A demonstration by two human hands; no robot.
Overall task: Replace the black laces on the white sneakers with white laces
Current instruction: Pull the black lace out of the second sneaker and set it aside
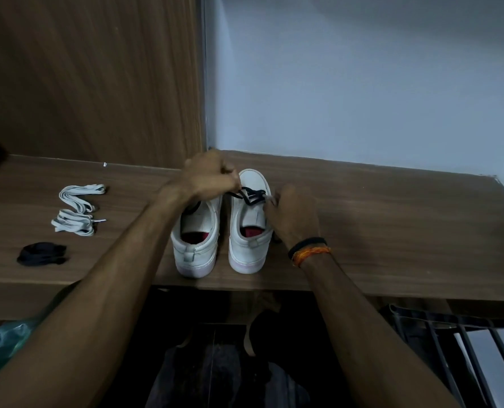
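On the wooden worktop [392,231], standing side by side near the front edge with heels toward the camera: two white sneakers, the left sneaker [196,245] and the right sneaker [249,231], likely set this way to keep the eyelets facing away within easy reach of both arms. Being worked at the toe end of the right sneaker: a black lace [252,195], crossing only the last few eyelets, so probably nearly out. Gripping one strand of that lace, fingers curled tight: left hand [209,175], raised above the toe, apparently pulling the strand free. Pinching at the other side of the lace near the eyelets: right hand [292,213], fingers curled, probably steadying the shoe against the pull. Lying well apart at far left, ready for threading: white laces [78,209] in loose folds. Lying just in front of those: a bundled black lace [42,254], suggesting the left sneaker is already stripped.

Hidden by the left forearm: the left sneaker's eyelets; only a dark sliver showing there, nature unclear. Hidden behind knuckles: both sets of fingertips, so exact contact on the lace cannot be confirmed. Dim and unreadable: the space below the worktop.
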